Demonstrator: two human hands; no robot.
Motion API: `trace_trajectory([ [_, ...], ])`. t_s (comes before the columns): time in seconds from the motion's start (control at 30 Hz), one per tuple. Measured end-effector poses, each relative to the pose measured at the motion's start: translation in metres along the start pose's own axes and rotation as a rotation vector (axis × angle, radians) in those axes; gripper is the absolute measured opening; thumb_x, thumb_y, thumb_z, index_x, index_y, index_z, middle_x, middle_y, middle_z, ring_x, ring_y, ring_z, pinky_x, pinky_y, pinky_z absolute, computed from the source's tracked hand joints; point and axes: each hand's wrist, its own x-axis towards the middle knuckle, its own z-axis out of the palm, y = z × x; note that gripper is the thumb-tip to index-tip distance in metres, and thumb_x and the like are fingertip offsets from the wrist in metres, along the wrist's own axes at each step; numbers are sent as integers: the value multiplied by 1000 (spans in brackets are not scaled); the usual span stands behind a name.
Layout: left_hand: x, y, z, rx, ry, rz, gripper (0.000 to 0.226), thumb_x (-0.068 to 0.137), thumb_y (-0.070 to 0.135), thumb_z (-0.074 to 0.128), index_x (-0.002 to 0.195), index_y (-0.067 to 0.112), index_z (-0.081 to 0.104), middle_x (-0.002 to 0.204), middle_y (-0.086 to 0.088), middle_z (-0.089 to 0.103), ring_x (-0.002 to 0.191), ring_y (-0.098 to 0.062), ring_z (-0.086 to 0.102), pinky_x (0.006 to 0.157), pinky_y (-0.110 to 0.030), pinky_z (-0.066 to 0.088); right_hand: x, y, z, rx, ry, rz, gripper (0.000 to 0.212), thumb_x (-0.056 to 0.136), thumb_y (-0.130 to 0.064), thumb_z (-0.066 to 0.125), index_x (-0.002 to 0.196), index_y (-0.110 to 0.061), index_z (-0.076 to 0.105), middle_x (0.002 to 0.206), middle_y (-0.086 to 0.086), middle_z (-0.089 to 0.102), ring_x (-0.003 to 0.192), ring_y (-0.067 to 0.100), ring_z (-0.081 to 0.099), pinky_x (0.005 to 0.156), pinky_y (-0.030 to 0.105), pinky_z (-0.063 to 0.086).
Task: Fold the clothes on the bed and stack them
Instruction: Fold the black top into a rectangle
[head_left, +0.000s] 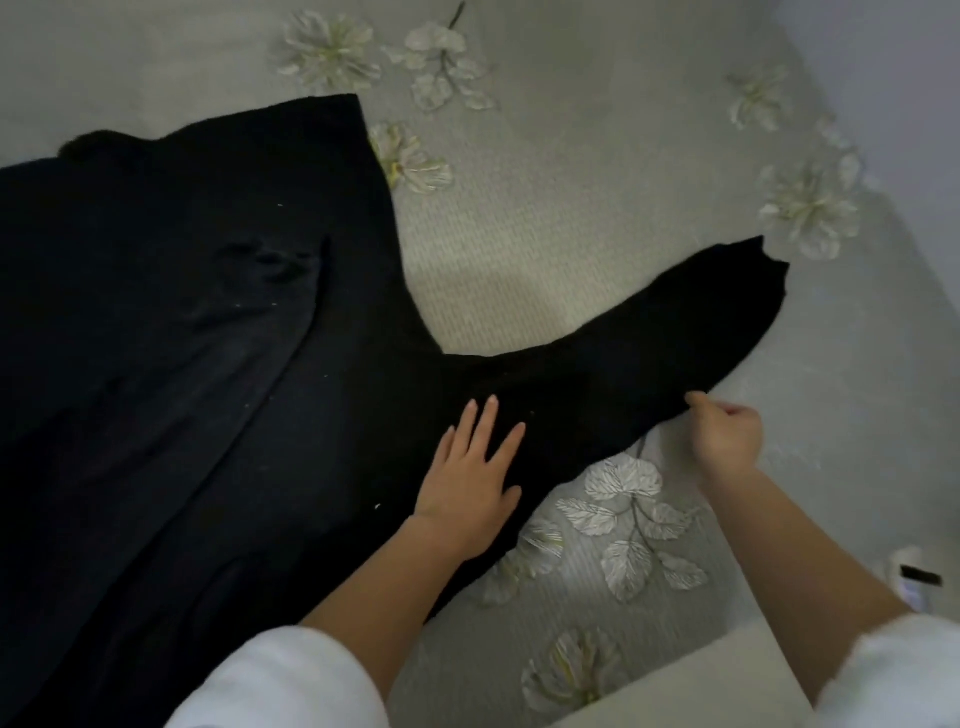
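— Where's the soft black knit garment (182, 312)?
— Spread across the grey ribbed, flower-printed bed (571, 208).
— The hands?
— Left hand (470, 480) flat, fingers apart; right hand (724, 434) pinches its long sleeve's edge.

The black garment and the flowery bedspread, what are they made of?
The black garment looks like a soft, matte knit or fleece: it takes up light without shine and its top edge looks fuzzy, though which fibre it is cannot be told. The bedspread seems a pale woven cloth with fine ribbed lines; its flowers and leaves have a faint sheen, perhaps embroidered or printed.
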Motion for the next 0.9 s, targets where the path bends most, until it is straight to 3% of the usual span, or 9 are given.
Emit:
trace_trajectory([
  [0.13, 4, -3, 7, 89, -66, -3, 73, 98, 51, 32, 148, 32, -17, 149, -6, -38, 134, -22, -36, 112, -35, -14, 13, -16, 4, 98, -51, 7, 19, 81, -21, 69, 81, -9, 55, 80, 12, 59, 73, 22, 59, 69, 31, 49],
  [0.27, 10, -2, -8, -62, -133, -15, 72, 94, 53, 44, 151, 36, 3, 158, -1, -20, 144, -22, -20, 117, -39, -1, -1, -58, 13, 427, -137, 2, 33, 81, -4, 67, 114, -5, 60, 105, 5, 65, 92, 17, 63, 78, 27, 55],
  [0.37, 16, -8, -35, -559, -92, -70, 55, 93, 45, 52, 144, 29, 38, 155, -2, 24, 144, -20, 16, 116, -35, 19, -30, -98, 25, 411, -149, -253, 13, 81, 0, 60, 92, -7, 61, 85, 2, 63, 81, 14, 60, 78, 30, 51],
  [0.43, 17, -21, -58, -1025, 75, -212, 40, 95, 32, 55, 134, 20, 54, 129, 1, 59, 118, -11, 54, 99, -20, 43, -56, -119, 39, 347, -213, -443, 8, 82, 0, 57, 88, -4, 57, 79, 3, 57, 76, 13, 54, 74, 32, 46],
  [0.53, 8, -58, -95, -1525, 296, -525, 30, 98, 31, 47, 122, 19, 61, 106, 4, 69, 97, -11, 65, 79, -24, 51, -111, -144, 73, 281, -300, -673, 31, 87, -7, 54, 118, -8, 58, 99, -5, 58, 90, 2, 53, 83, 13, 42],
  [0.6, -2, -94, -114, -1764, 368, -571, 33, 99, 38, 38, 119, 21, 60, 112, 0, 68, 102, -15, 65, 81, -29, 49, -152, -156, 103, 157, -328, -850, 43, 90, -13, 52, 133, -6, 50, 111, -4, 57, 98, 1, 51, 86, 3, 35],
  [0.7, -25, -150, -133, -1918, 553, -628, 40, 100, 41, 30, 115, 19, 59, 116, -3, 66, 104, -16, 63, 83, -31, 48, -208, -152, 152, -285, -664, -1129, 58, 91, -20, 52, 145, -10, 33, 126, 14, 51, 113, 29, 53, 97, 33, 42],
  [0.8, -51, -194, -130, -1914, 607, -794, 43, 100, 41, 30, 122, 15, 56, 122, -6, 63, 105, -19, 62, 84, -32, 47, -235, -117, 183, -857, -996, -1227, 74, 92, -31, 54, 152, -17, 13, 139, 13, 35, 122, 33, 44, 99, 42, 42],
  [0.9, -65, -214, -117, -1804, 496, -903, 42, 97, 36, 42, 130, 12, 51, 121, -7, 62, 105, -21, 62, 84, -32, 48, -234, -81, 187, -958, -962, -1217, 61, 93, -27, 51, 148, -15, 26, 135, 10, 39, 122, 28, 43, 98, 41, 43],
])
